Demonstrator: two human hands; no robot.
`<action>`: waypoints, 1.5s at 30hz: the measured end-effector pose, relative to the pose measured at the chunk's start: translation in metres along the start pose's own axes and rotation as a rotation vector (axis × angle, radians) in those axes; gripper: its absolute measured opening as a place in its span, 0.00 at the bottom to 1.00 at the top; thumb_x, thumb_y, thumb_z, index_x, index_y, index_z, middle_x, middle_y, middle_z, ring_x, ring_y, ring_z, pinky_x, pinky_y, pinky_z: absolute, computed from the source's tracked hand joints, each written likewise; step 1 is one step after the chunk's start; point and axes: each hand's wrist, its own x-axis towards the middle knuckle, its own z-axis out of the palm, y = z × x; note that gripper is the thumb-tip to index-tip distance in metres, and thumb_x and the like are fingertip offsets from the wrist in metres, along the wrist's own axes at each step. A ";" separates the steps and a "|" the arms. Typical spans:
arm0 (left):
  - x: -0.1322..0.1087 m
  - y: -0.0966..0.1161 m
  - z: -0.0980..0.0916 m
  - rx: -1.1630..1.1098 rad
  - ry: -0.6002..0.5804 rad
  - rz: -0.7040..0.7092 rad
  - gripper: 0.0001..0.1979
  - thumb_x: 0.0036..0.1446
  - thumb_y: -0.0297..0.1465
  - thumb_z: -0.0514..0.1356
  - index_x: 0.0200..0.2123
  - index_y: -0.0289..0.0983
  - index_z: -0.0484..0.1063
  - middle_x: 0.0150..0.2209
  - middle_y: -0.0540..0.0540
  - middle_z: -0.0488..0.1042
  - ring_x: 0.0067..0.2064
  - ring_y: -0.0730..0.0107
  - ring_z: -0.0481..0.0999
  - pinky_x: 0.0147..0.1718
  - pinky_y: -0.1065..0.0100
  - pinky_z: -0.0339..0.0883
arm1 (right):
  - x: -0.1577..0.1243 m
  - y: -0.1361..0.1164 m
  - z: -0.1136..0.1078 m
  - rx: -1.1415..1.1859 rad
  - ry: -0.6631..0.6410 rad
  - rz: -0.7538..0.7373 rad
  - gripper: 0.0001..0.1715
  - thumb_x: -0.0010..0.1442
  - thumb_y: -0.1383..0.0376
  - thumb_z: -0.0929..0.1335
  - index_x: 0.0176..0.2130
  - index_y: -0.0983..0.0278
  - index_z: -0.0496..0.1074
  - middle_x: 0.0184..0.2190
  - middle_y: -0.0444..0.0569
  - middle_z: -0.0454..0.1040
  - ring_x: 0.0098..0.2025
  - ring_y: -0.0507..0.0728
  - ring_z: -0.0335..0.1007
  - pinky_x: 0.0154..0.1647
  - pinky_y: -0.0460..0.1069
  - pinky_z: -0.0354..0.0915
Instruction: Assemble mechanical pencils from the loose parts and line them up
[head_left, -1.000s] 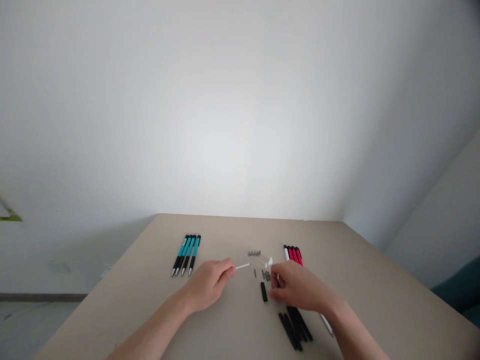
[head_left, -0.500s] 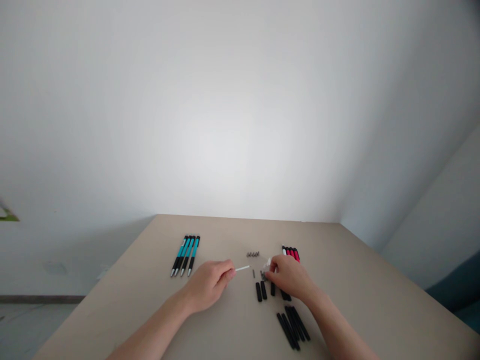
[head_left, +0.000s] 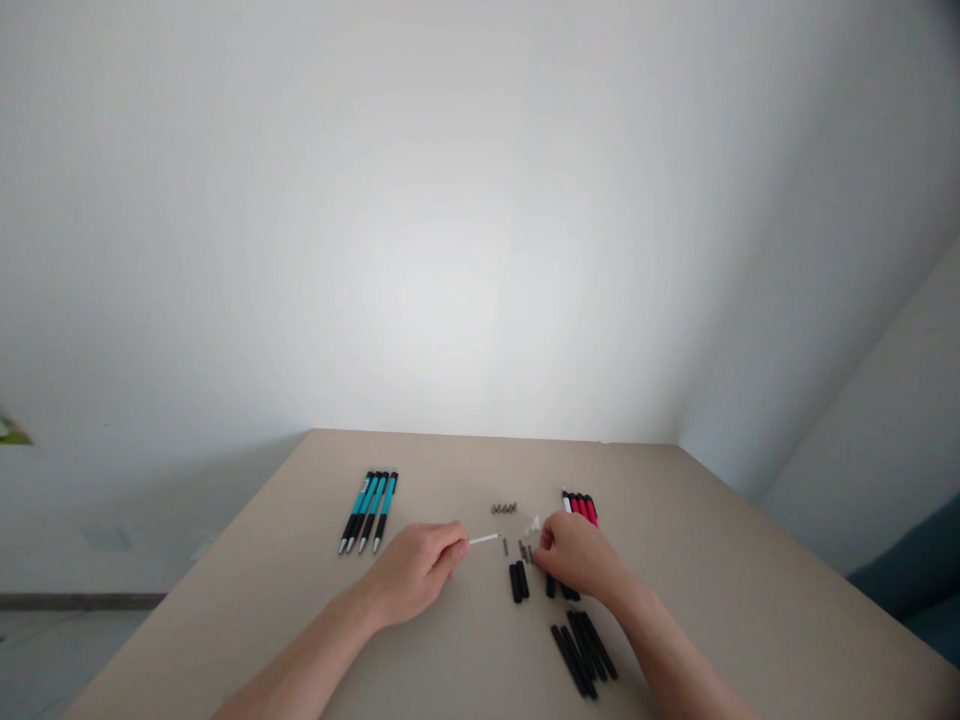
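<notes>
My left hand (head_left: 422, 565) is closed around a thin white pen refill (head_left: 484, 539), whose tip points right. Over the small parts on the right, my right hand (head_left: 574, 552) has its fingers pinched; whatever they hold is too small to make out. By its fingertips lie several small metal springs (head_left: 523, 551) and some clear plastic pieces (head_left: 532, 525). Just below are short black grips (head_left: 518, 581), and more of these are partly covered by the right hand.
Several turquoise and black pens (head_left: 368, 511) lie at the left of the table (head_left: 435, 660). Metal pen tips (head_left: 504, 508) stand in a row further back. Pink barrels (head_left: 585, 505) lie behind my right hand. Long black tubes (head_left: 585, 653) lie in front, near my right forearm.
My right fingers have shifted slightly off the springs, so these show more clearly. The left hand keeps the refill in nearly the same place.
</notes>
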 end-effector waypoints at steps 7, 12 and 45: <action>0.000 0.001 -0.001 0.013 0.006 0.001 0.17 0.67 0.34 0.45 0.26 0.37 0.62 0.23 0.53 0.67 0.26 0.73 0.66 0.28 0.73 0.53 | -0.008 -0.012 -0.019 0.087 0.074 -0.144 0.07 0.50 0.68 0.64 0.26 0.63 0.73 0.25 0.46 0.75 0.28 0.52 0.68 0.27 0.44 0.54; 0.000 0.001 -0.001 0.021 0.000 0.001 0.17 0.66 0.35 0.46 0.26 0.37 0.62 0.23 0.53 0.67 0.26 0.73 0.66 0.28 0.73 0.53 | -0.015 -0.021 -0.024 0.287 0.114 -0.424 0.06 0.54 0.66 0.65 0.28 0.63 0.72 0.21 0.41 0.71 0.21 0.48 0.60 0.24 0.42 0.52; -0.001 0.008 -0.005 -0.003 -0.048 0.013 0.12 0.64 0.34 0.50 0.30 0.38 0.69 0.22 0.53 0.68 0.24 0.74 0.65 0.25 0.75 0.53 | -0.024 -0.034 -0.019 0.435 0.122 -0.672 0.11 0.64 0.62 0.64 0.34 0.63 0.73 0.26 0.44 0.71 0.28 0.51 0.62 0.29 0.45 0.56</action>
